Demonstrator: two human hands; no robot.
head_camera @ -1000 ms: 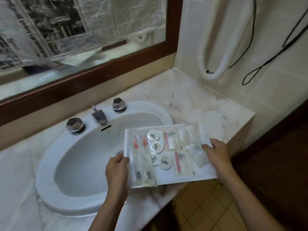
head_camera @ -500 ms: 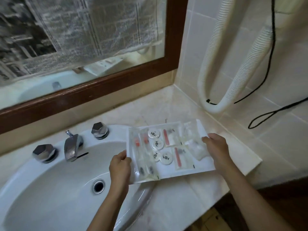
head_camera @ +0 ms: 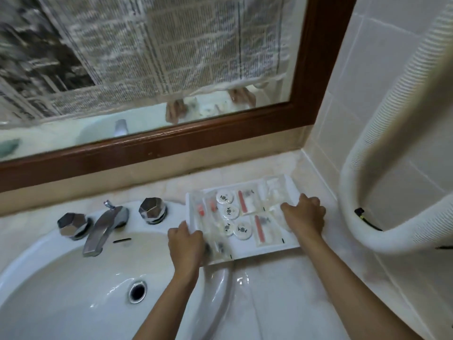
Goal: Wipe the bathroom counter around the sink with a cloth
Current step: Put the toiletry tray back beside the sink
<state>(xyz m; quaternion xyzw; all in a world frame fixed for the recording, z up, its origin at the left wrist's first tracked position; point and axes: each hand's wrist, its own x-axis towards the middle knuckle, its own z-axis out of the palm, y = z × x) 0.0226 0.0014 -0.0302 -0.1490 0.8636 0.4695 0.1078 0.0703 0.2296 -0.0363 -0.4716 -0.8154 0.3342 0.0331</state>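
Note:
Both of my hands hold a white amenity tray (head_camera: 289,246) with several wrapped toiletries and round soaps. My left hand (head_camera: 186,244) grips its near left corner, over the rim of the white sink (head_camera: 61,285). My right hand (head_camera: 304,217) grips its right side. The tray sits low over the pale marble counter (head_camera: 282,290), close to the back right corner by the wall; I cannot tell if it touches. No cloth is in view.
A chrome faucet (head_camera: 103,229) with two faceted knobs (head_camera: 72,225) (head_camera: 152,210) stands behind the basin. A wood-framed mirror (head_camera: 171,141) covered with newspaper runs along the back. A white ribbed hose (head_camera: 367,236) hangs on the tiled right wall.
The tray has travelled away from me, from over the sink's front edge toward the back right corner of the counter. My view has shifted forward and upward.

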